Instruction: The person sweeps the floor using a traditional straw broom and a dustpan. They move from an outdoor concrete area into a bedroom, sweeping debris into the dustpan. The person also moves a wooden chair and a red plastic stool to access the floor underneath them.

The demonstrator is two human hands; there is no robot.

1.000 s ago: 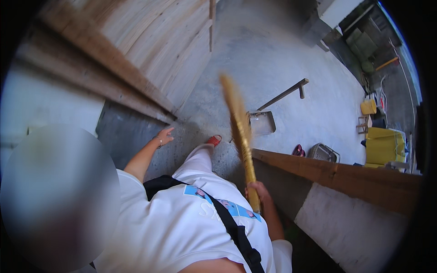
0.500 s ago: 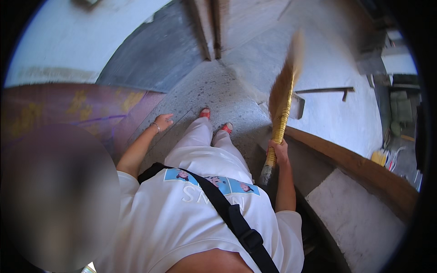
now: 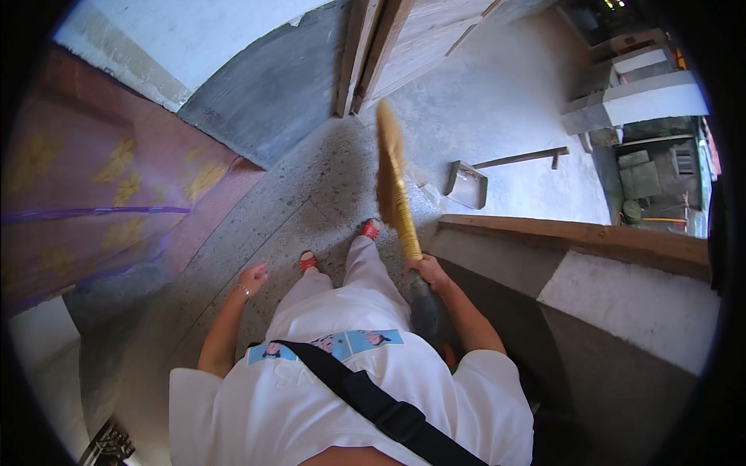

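Note:
A broom [image 3: 399, 194] with brown bristles and yellow binding round its handle is in my right hand [image 3: 430, 272]. Its bristles point up and away, toward the doorway, and its dark handle end comes back toward my shirt. My fingers wrap round the lower part of the yellow binding. My left hand [image 3: 252, 278], a bracelet at the wrist, hangs by my left side over the speckled floor [image 3: 303, 182]. It holds nothing, and its fingers are loosely bent. A dustpan [image 3: 468, 186] with a long handle lies beyond the broom to the right.
A wooden door [image 3: 420, 39] and its frame stand ahead. To the right a wooden beam [image 3: 575, 242] tops a low wall. A table draped in a pink cloth with yellow flowers [image 3: 116, 182] is at the left. Past the opening are a white bench-like block [image 3: 653, 99] and outdoor clutter.
The view has turned to the right. My right hand has carried the broom inward, closer to my body's middle. My left hand is lower, and my feet have stepped, the right one now ahead.

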